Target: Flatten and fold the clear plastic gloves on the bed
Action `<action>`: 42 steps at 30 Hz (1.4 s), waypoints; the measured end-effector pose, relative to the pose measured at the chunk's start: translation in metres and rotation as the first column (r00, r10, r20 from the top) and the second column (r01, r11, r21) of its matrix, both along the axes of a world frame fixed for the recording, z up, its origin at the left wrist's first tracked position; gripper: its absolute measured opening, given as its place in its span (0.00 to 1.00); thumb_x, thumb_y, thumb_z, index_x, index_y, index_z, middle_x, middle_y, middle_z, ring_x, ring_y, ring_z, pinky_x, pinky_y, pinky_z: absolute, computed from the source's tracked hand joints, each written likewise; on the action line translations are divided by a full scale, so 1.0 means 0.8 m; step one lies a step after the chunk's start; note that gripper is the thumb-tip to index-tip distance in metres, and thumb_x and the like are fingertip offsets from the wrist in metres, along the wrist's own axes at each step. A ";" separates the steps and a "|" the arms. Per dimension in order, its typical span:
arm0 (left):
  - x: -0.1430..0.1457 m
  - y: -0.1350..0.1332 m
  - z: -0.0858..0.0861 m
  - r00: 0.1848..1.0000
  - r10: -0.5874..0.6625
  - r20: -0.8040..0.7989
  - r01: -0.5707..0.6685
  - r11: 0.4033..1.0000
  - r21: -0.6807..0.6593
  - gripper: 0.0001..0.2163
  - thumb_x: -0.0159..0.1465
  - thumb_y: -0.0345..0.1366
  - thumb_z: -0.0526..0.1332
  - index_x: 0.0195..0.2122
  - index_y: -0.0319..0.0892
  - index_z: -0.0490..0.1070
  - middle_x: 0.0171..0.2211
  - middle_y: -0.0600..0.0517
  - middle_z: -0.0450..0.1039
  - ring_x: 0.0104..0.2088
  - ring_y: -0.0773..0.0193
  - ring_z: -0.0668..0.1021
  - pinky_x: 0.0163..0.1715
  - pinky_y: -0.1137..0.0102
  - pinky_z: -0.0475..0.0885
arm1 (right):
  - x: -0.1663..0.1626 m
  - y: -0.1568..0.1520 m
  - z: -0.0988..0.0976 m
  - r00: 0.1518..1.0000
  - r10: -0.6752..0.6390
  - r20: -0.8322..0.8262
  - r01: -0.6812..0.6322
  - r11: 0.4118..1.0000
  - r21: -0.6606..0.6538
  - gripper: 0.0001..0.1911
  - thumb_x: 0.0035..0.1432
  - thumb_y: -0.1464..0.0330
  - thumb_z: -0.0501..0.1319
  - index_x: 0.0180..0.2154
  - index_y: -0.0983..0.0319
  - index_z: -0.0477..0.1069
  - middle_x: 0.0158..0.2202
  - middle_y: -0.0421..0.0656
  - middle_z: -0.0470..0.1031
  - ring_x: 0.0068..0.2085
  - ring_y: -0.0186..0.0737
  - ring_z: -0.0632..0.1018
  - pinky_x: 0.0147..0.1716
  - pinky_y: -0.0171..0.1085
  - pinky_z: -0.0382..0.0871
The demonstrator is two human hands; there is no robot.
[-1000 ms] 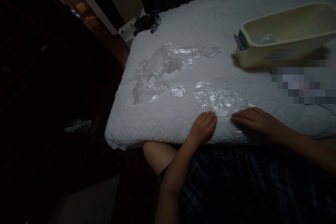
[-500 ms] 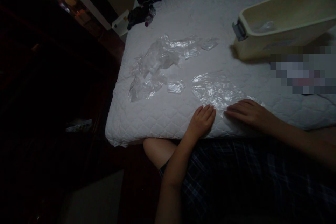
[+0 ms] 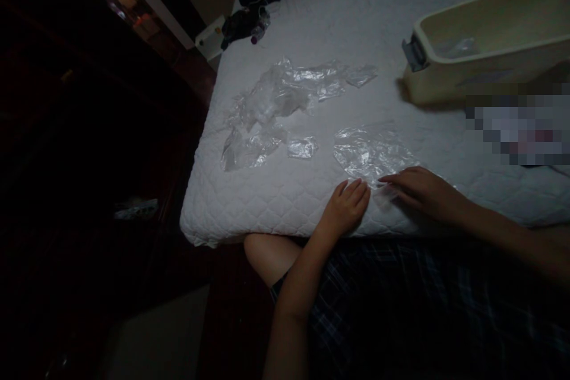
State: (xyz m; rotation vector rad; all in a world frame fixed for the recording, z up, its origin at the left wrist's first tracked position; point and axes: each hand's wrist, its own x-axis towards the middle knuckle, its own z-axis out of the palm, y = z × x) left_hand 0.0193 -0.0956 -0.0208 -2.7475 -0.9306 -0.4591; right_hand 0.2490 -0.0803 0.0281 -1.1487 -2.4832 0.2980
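Note:
A clear, crinkled plastic bag (image 3: 371,145) is spread on the white quilted bed in front of me. My left hand (image 3: 350,205) lies with its fingers stretched out at the bag's near edge, palm down. Across from it, my right hand (image 3: 423,191) pinches the near edge of the same bag, where a thin flap of plastic shows below the fingers. Left of this bag lies a small folded clear packet (image 3: 303,146). More crumpled clear plastic bags (image 3: 276,95) sit loosely together farther off to the left.
A cream plastic bin (image 3: 472,74) with a grey latch stands at the right, some clear plastic inside. Beside it is a pixelated patch. The quilted mattress (image 3: 253,205) ends close to my knees. Dark items and a small bottle (image 3: 257,34) rest at the far left corner.
My right hand's fingers have drawn together at the bag's near edge, lifting a flap of it. My left hand has barely moved. The view has shifted slightly.

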 end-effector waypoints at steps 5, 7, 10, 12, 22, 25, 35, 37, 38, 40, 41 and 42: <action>0.000 0.000 -0.002 1.000 -0.006 -0.028 0.006 1.000 -0.007 0.17 0.67 0.28 0.48 0.54 0.36 0.67 0.57 0.42 0.67 0.60 0.56 0.67 0.58 0.56 0.66 | -0.012 0.008 -0.004 0.987 -0.150 -0.061 0.147 0.987 -0.058 0.17 0.62 0.62 0.50 0.46 0.62 0.71 0.34 0.48 0.79 0.34 0.45 0.78 0.35 0.43 0.69; 0.000 0.000 -0.002 1.000 -0.006 -0.022 0.006 1.000 0.002 0.17 0.67 0.28 0.48 0.54 0.35 0.67 0.56 0.41 0.67 0.59 0.55 0.67 0.58 0.56 0.66 | -0.018 0.010 -0.003 0.974 -0.213 -0.081 0.204 0.972 -0.115 0.18 0.62 0.61 0.51 0.48 0.62 0.69 0.32 0.48 0.78 0.32 0.45 0.78 0.32 0.42 0.68; 0.000 0.000 -0.001 0.999 -0.007 -0.035 0.007 1.000 -0.002 0.17 0.66 0.27 0.48 0.54 0.36 0.68 0.57 0.41 0.67 0.60 0.55 0.67 0.58 0.55 0.66 | -0.025 0.013 0.000 0.955 -0.278 -0.099 0.259 0.950 -0.173 0.19 0.62 0.60 0.53 0.50 0.63 0.66 0.28 0.45 0.77 0.28 0.43 0.77 0.28 0.40 0.67; 0.000 0.000 0.000 0.999 -0.010 -0.044 0.009 1.000 -0.009 0.18 0.66 0.26 0.48 0.54 0.38 0.67 0.57 0.42 0.66 0.60 0.54 0.66 0.58 0.54 0.65 | -0.028 0.015 0.001 0.947 -0.306 -0.098 0.290 0.945 -0.151 0.20 0.61 0.59 0.53 0.50 0.63 0.65 0.27 0.45 0.76 0.28 0.44 0.76 0.27 0.40 0.66; -0.001 -0.001 0.000 1.000 -0.003 -0.027 0.003 1.000 0.019 0.17 0.67 0.28 0.47 0.54 0.35 0.67 0.57 0.43 0.67 0.60 0.57 0.66 0.59 0.59 0.65 | -0.033 0.020 -0.003 0.940 -0.341 -0.028 0.340 0.940 -0.032 0.16 0.61 0.58 0.54 0.42 0.63 0.68 0.29 0.47 0.75 0.27 0.43 0.73 0.26 0.40 0.63; -0.001 -0.001 0.002 1.000 -0.008 -0.020 0.008 1.000 0.001 0.17 0.68 0.28 0.47 0.55 0.37 0.66 0.57 0.43 0.67 0.60 0.57 0.66 0.58 0.57 0.65 | -0.033 0.022 -0.007 0.950 -0.310 -0.024 0.310 0.951 0.001 0.15 0.62 0.59 0.53 0.41 0.63 0.69 0.32 0.49 0.76 0.30 0.43 0.74 0.30 0.41 0.64; 0.002 -0.001 0.001 1.000 0.000 -0.027 0.000 1.000 -0.014 0.16 0.68 0.29 0.47 0.54 0.37 0.67 0.55 0.43 0.68 0.59 0.56 0.68 0.57 0.56 0.65 | -0.034 0.031 -0.008 0.990 -0.138 0.026 0.136 0.989 0.062 0.15 0.63 0.66 0.49 0.39 0.63 0.73 0.36 0.50 0.75 0.37 0.44 0.74 0.37 0.43 0.66; 0.002 0.000 0.001 1.000 -0.006 -0.015 0.007 1.000 0.017 0.16 0.68 0.30 0.47 0.53 0.37 0.68 0.55 0.43 0.69 0.58 0.56 0.69 0.57 0.56 0.66 | -0.036 0.035 -0.009 0.993 -0.115 0.033 0.111 0.989 0.099 0.15 0.63 0.68 0.50 0.41 0.64 0.73 0.37 0.51 0.75 0.39 0.45 0.73 0.39 0.43 0.66; 0.002 0.000 0.001 1.000 -0.009 -0.018 0.009 1.000 0.027 0.16 0.68 0.30 0.47 0.52 0.37 0.68 0.55 0.43 0.69 0.58 0.55 0.69 0.57 0.56 0.65 | -0.036 0.036 -0.010 0.993 -0.106 0.043 0.100 0.989 0.112 0.15 0.62 0.69 0.50 0.41 0.64 0.73 0.38 0.51 0.75 0.40 0.46 0.73 0.39 0.43 0.66; 0.001 -0.001 0.003 0.999 -0.007 -0.034 0.008 0.999 0.033 0.16 0.68 0.30 0.48 0.53 0.36 0.68 0.55 0.42 0.69 0.58 0.55 0.69 0.58 0.56 0.64 | -0.038 0.040 -0.013 0.993 -0.095 0.070 0.086 0.988 0.129 0.15 0.61 0.71 0.50 0.42 0.64 0.74 0.38 0.51 0.75 0.39 0.45 0.73 0.39 0.43 0.66; 0.001 -0.002 0.004 0.999 -0.004 -0.043 0.005 1.000 0.028 0.15 0.68 0.30 0.48 0.53 0.36 0.67 0.55 0.42 0.68 0.58 0.55 0.68 0.58 0.57 0.64 | -0.038 0.042 -0.015 0.992 -0.092 0.088 0.080 0.988 0.132 0.15 0.60 0.72 0.50 0.42 0.64 0.74 0.38 0.51 0.75 0.39 0.45 0.73 0.38 0.43 0.66; 0.001 -0.002 0.005 0.999 -0.002 -0.051 0.003 1.000 0.023 0.15 0.68 0.29 0.49 0.53 0.35 0.67 0.56 0.42 0.68 0.59 0.55 0.68 0.58 0.56 0.63 | -0.038 0.044 -0.017 0.990 -0.088 0.108 0.073 0.988 0.132 0.16 0.59 0.72 0.50 0.43 0.63 0.74 0.38 0.50 0.75 0.39 0.44 0.73 0.38 0.43 0.66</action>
